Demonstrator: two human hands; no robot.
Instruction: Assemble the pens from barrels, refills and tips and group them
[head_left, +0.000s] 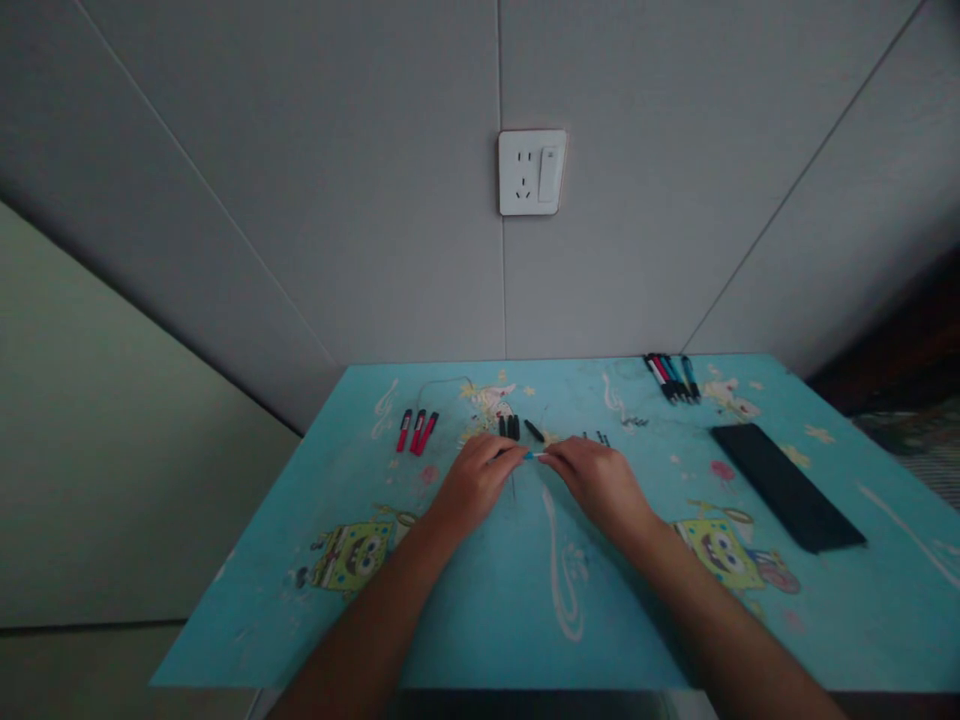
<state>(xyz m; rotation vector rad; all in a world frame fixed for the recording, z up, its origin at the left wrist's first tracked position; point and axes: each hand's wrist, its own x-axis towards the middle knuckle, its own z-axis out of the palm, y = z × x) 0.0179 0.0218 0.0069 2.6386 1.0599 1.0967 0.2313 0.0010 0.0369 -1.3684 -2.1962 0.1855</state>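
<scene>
Over the middle of the table, my left hand and my right hand meet at a thin pen, blue on the left and white on the right. Each hand pinches one end, so most of it is hidden by fingers. Just beyond my left hand lie several short black pen parts, with a black piece slanted beside them. A few small dark parts sit beyond my right hand. Left of my hands are three red pen barrels with black ends.
Several assembled pens lie at the back right. Small coiled metal bits, seemingly springs, are nearer the middle. A flat black case rests on the right of the blue cartoon-patterned table. A wall with a socket stands behind.
</scene>
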